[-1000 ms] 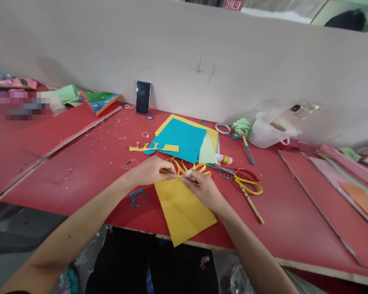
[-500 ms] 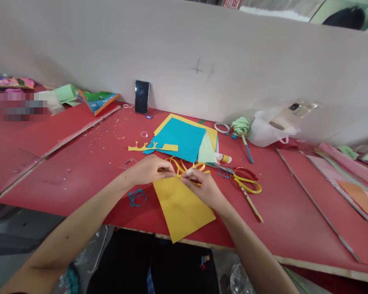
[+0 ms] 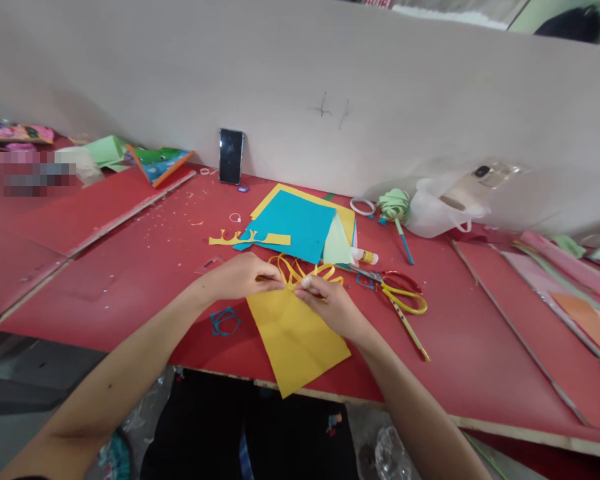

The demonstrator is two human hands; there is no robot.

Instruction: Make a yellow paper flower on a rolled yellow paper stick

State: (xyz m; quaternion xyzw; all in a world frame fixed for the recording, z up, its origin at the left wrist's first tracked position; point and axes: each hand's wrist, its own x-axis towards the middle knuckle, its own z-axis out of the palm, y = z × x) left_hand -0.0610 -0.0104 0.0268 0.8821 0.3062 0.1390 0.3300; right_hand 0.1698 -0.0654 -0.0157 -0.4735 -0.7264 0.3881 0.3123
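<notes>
Both hands meet over a yellow paper sheet (image 3: 300, 350) that reaches the table's front edge. My left hand (image 3: 247, 273) is closed in a pinch on thin yellow paper strips (image 3: 291, 268). From the right, my right hand (image 3: 327, 303) pinches the same strips, its fingertips close to the left ones. The strips curve into loops beyond the fingers; their pinched ends are partly hidden. Scissors (image 3: 404, 301) with red and yellow handles lie right of the right hand, touching a pencil (image 3: 411, 331). Cut blue paper scraps (image 3: 225, 323) lie below the left wrist.
Behind the hands are a blue sheet (image 3: 297, 223), a scalloped yellow offcut (image 3: 276, 239) and a glue stick (image 3: 368, 257). A phone (image 3: 231, 157) leans on the wall. Farther right are a tape roll (image 3: 363, 207), a green paper flower (image 3: 394, 203) and a white plastic bag (image 3: 425, 210).
The yellow sheet's upper left edge has shifted slightly left under the hands. Both hands keep their pinch on the strips, almost in the same place.
</notes>
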